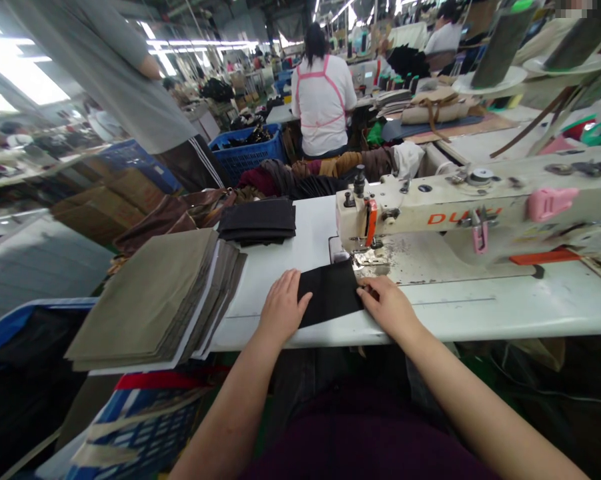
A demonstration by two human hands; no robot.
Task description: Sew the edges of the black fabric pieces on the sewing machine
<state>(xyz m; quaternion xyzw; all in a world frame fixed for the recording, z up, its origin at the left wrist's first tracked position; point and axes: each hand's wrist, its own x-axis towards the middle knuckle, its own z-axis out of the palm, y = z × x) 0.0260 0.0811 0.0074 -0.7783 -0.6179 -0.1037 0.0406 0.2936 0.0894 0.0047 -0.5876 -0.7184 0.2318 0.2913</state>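
Observation:
A black rectangular fabric piece point(329, 293) lies on the white sewing table, its far right corner by the presser foot point(366, 259) of the sewing machine point(420, 207). My left hand point(283, 303) rests flat along the piece's left side, fingers stretched and thumb spread onto the cloth. At the right edge, my right hand point(384, 303) pinches the fabric between thumb and fingers. The needle tip is too small to make out. Behind my left hand sits a stack of folded black pieces point(257, 221).
Olive-grey fabric sheets point(145, 293) are piled at the table's left edge. A blue basket point(140, 420) stands below them. Bundled cloth point(325, 175) lines the far edge. One person point(325, 100) sits ahead; another point(115, 73) stands at left. Thread cones point(503, 50) rise at right.

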